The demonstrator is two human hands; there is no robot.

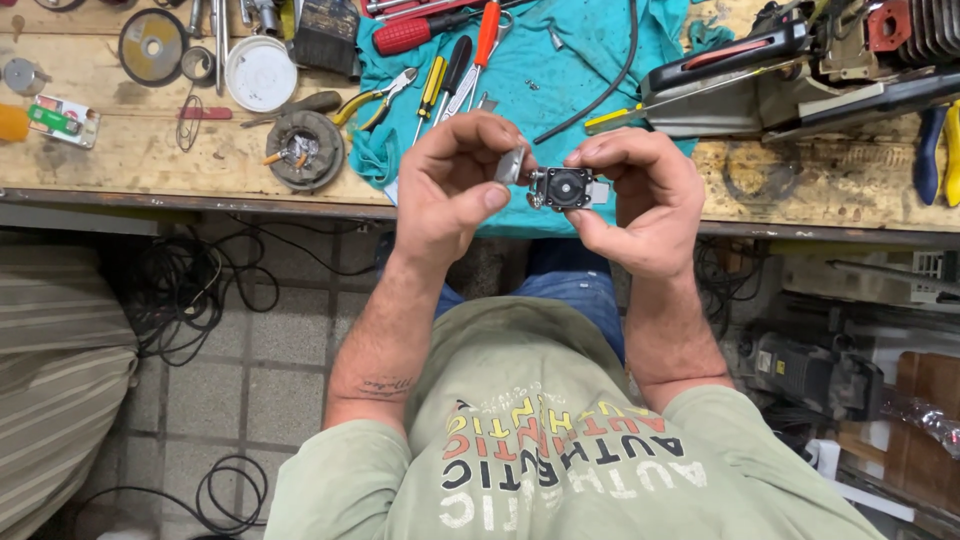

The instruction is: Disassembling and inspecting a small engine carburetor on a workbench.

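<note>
Wooden workbench (150, 150) across top of view, stained and scuffed, w/ teal cloth (570, 70) spread at 12 o'clock. On cloth: red-handled screwdriver (487, 35), yellow/black screwdriver (432, 85), black hose (610, 80) curving across. Yellow-handled pliers (375, 100) at cloth's left edge. White round lid (260, 73) at 10–11 o'clock, grinding disc (152, 45) beyond it, round grey ashtray-like dish (304, 150) w/ butts just below lid. Chainsaw body (800, 70) w/ black handle at 1–2 o'clock on bench. Tiled floor (250, 380) below, black cables (200, 290) looped at 8–9 o'clock.

Centre of view, just over bench's front edge: small metal carburettor-like part (565, 188), square body w/ round black face toward camera. Right hand (640, 205) at 3 o'clock of part, fingers clamped on it – thumb under, forefingers curled over top. Left hand (455, 185) at 9 o'clock of part, thumb and bent fingers pinched on small grey metal piece (512, 165), held tilted, touching or just beside part's upper left corner; can't tell which. Both forearms rise from 6 o'clock, green t-shirt (560, 450) filling bottom of view, jeans (570, 290) visible btw arms.
</note>
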